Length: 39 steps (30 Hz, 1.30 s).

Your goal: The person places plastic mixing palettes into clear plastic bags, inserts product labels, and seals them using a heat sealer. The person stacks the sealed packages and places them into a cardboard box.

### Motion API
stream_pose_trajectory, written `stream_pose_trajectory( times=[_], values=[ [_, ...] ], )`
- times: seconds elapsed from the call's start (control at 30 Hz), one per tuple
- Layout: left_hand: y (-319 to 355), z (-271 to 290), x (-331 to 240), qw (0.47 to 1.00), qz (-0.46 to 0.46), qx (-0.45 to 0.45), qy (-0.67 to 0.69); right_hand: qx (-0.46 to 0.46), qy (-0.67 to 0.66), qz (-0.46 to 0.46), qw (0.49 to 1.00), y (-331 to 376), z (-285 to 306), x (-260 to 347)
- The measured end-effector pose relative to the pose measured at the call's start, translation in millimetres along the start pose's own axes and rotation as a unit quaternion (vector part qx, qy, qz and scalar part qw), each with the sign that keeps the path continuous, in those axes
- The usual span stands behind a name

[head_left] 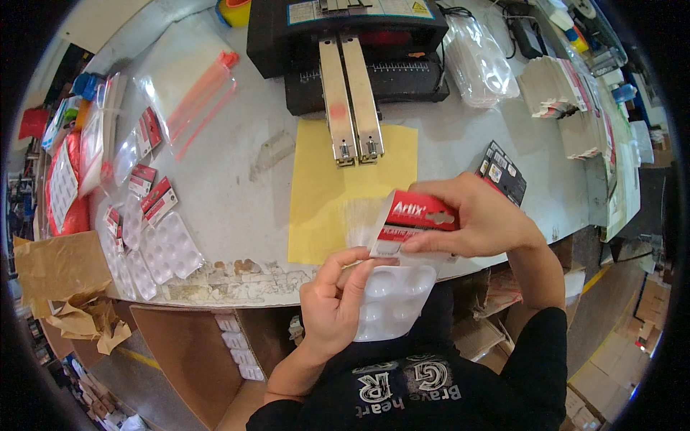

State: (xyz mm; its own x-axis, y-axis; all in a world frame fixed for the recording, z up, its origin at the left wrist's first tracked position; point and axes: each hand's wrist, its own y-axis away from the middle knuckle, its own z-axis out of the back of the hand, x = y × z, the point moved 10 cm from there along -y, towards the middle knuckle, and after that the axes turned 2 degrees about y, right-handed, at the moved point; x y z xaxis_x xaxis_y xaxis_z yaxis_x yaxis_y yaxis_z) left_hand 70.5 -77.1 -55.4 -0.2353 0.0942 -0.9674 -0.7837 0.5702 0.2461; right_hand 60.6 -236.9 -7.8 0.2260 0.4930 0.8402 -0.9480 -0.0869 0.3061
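My left hand (332, 300) pinches the upper left edge of a white plastic paint palette (392, 305) with round wells, held in front of my body just off the table's near edge. Clear film shows around the palette's top. Above it, my right hand (485, 215) grips a red and white cardboard header card (402, 219) between thumb and fingers. The card lies at the palette's top end; whether it is fastened there I cannot tell. Beyond both hands, a yellow sheet (309, 208) lies under the two metal arms (350, 100) of a black stapling machine (287, 43).
Packed palettes (169, 248) with red cards lie at the left. Clear bags (187, 79) are at the far left, more bags (478, 65) right of the machine. Stacks of cards (550, 86) stand far right. A black printed card (501, 172) lies behind my right hand. An open carton (190, 352) sits below.
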Motion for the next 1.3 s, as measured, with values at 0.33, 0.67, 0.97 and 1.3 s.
stream_pose_trajectory(
  times=[0.33,0.67,0.97,1.3],
  values=[
    [-5.0,1.4,-7.4,0.999,0.004,0.010,-0.040,-0.018,0.020,0.069,0.997,-0.1,-6.1,2.8],
    [0.4,9.7,-12.6,0.994,-0.058,-0.018,-0.094,-0.090,0.032,0.022,0.995,17.0,9.3,-7.6],
    [-0.3,29.2,1.8,0.991,-0.055,-0.114,-0.047,-0.124,-0.327,-0.112,0.930,49.2,-33.7,-61.6],
    [2.7,30.3,2.5,0.985,-0.015,-0.129,-0.109,-0.195,-0.281,-0.101,0.934,56.1,-36.7,-61.9]
  ],
)
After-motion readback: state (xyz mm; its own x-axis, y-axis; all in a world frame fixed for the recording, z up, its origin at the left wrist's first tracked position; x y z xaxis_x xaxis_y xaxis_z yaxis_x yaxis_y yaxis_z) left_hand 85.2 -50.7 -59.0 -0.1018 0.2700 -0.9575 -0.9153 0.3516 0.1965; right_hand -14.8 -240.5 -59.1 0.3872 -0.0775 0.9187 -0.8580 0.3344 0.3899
